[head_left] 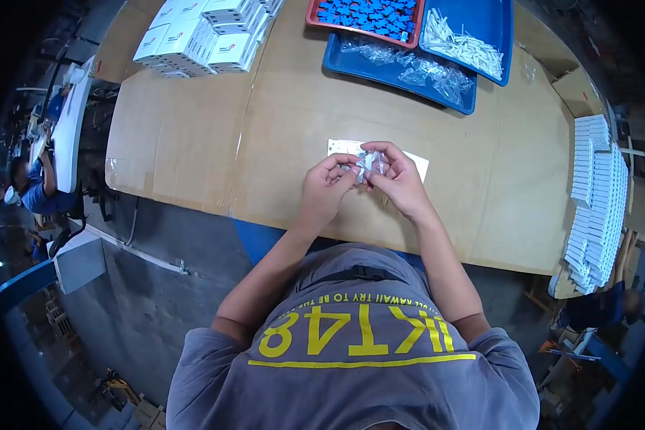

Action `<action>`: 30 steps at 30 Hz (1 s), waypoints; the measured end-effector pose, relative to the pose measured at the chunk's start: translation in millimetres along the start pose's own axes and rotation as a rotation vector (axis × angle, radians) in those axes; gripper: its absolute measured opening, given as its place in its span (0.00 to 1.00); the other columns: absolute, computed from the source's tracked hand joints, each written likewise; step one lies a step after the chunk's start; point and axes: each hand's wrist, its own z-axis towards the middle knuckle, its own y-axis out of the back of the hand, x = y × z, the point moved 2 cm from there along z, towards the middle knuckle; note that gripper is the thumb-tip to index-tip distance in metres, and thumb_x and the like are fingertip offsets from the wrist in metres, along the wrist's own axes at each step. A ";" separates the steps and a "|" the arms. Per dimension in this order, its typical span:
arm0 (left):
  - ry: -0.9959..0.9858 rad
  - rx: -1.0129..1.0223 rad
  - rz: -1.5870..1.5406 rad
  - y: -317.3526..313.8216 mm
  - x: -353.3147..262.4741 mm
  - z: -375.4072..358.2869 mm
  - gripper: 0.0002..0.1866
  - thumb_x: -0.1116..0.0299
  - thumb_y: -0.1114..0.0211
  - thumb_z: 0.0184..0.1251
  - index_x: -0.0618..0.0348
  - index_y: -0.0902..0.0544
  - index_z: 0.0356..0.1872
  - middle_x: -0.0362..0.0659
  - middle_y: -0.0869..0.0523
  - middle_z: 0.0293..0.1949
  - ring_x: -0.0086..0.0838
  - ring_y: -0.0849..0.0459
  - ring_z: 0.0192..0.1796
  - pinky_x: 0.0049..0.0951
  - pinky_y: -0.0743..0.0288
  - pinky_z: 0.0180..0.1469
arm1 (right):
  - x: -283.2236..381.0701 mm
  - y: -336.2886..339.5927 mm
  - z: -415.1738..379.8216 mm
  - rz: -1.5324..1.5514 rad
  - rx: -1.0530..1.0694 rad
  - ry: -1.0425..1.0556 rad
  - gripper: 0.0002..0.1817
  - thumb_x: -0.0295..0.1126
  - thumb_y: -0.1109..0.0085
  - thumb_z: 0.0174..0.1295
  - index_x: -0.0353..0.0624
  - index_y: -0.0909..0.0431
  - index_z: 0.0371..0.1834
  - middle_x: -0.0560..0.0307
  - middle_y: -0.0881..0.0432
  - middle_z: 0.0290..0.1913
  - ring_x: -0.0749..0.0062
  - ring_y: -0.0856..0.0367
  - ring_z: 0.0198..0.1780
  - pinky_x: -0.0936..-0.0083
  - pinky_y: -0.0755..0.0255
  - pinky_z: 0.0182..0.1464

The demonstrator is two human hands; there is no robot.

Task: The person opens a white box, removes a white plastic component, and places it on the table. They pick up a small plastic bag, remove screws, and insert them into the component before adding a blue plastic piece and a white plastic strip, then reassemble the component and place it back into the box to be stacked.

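Observation:
A small clear plastic bag (372,163) is pinched between my two hands, over the near middle of the table. Something pale shows inside it, too small to name. My left hand (328,180) grips the bag's left side with thumb and fingers together. On the other side, my right hand (400,179) has its thumb and index finger closed on the bag. Beneath both hands lies a flat white printed piece (416,166), partly hidden by them.
Ahead are a red tray (312,20) of blue parts, a blue tray (505,54) of white sticks and a blue tray (340,64) of clear bags. White boxes (186,39) are stacked far left. More white stacks (596,193) stand right. People (39,186) work at the left.

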 end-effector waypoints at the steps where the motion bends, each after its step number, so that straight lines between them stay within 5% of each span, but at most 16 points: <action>1: 0.023 0.003 0.020 1.7 -0.2 0.7 0.11 0.77 0.36 0.78 0.66 0.19 0.57 0.41 0.11 0.40 0.18 0.13 0.41 0.19 0.19 0.46 | 0.3 -1.9 -0.2 0.012 -0.009 0.000 0.24 0.13 0.42 0.66 0.37 0.25 0.67 0.58 0.16 0.48 0.79 0.15 0.44 0.80 0.18 0.45; 20: -0.101 -0.046 0.025 5.3 3.2 2.2 0.17 0.81 0.38 0.76 0.65 0.24 0.63 0.41 0.16 0.45 0.18 0.16 0.41 0.20 0.20 0.46 | -3.5 6.2 -1.7 0.015 0.025 -0.030 0.17 0.16 0.45 0.74 0.34 0.23 0.64 0.53 0.14 0.49 0.75 0.13 0.43 0.79 0.17 0.49; 30: -0.147 -0.053 -0.037 10.1 8.9 -0.3 0.15 0.81 0.36 0.75 0.65 0.24 0.59 0.41 0.16 0.46 0.21 0.13 0.43 0.21 0.19 0.49 | 1.7 1.1 -5.7 0.051 -0.011 -0.034 0.19 0.18 0.38 0.72 0.33 0.25 0.65 0.53 0.14 0.47 0.75 0.11 0.44 0.78 0.15 0.46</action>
